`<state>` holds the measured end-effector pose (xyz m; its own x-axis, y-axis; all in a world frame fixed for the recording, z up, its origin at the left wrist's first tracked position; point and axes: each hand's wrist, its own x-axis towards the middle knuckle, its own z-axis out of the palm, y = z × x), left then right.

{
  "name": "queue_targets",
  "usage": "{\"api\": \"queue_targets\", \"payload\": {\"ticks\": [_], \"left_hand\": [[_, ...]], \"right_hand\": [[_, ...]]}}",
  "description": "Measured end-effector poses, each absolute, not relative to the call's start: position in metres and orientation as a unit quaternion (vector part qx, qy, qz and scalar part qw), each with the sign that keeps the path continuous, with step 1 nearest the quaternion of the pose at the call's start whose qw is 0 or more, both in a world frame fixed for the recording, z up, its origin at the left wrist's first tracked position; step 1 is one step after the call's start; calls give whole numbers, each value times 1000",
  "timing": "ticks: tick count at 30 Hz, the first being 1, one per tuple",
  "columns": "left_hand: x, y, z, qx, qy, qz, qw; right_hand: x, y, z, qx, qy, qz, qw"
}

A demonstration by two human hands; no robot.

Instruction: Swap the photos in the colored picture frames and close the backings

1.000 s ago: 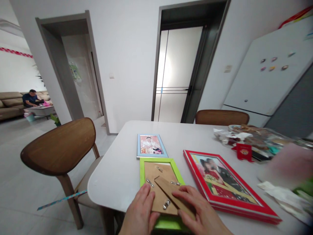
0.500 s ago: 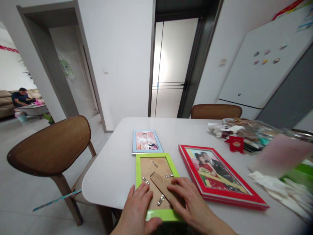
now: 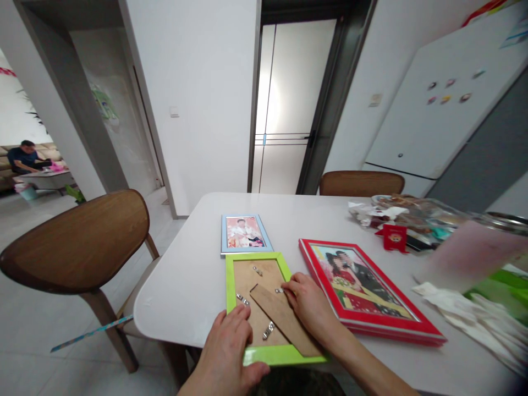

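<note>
A lime-green picture frame (image 3: 270,356) lies face down at the table's near edge, its brown backing board (image 3: 259,280) showing several small metal clips. The stand leg (image 3: 284,322) lies slantwise across that board. My left hand (image 3: 229,344) holds the frame's lower left corner, fingers over the side and thumb along the near edge. At the right side of the backing, my right hand (image 3: 309,302) has its fingertips pinched at a metal clip (image 3: 279,290), which they partly cover. A light-blue framed photo (image 3: 245,232) touches the green frame's far edge.
Right of the green frame lies a thick red picture frame (image 3: 363,286) with a couple's photo. Behind it are a red card (image 3: 395,238), plastic packaging (image 3: 416,212) and white cloth (image 3: 466,308). Wooden chairs (image 3: 82,236) stand around; a person (image 3: 25,157) sits far left.
My right hand has lifted off the stand leg and moved up to the right-hand clip, its fingers drawn together. My left hand stays on the frame's corner. The view has shifted slightly.
</note>
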<state>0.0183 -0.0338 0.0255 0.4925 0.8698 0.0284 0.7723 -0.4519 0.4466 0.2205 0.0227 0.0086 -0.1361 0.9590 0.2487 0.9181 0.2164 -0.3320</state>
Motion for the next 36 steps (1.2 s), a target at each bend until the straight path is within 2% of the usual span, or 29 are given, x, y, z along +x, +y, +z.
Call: {"api": "queue_targets", "payload": {"ticks": [22, 29, 36], "left_hand": [[8, -31, 27, 837, 482, 125, 227], [3, -32, 24, 832, 476, 147, 244], [0, -32, 21, 828, 472, 159, 259]], "right_hand": [[221, 29, 10, -614, -766, 89, 170], [220, 25, 16, -615, -763, 93, 176], [199, 52, 21, -562, -790, 82, 231]]}}
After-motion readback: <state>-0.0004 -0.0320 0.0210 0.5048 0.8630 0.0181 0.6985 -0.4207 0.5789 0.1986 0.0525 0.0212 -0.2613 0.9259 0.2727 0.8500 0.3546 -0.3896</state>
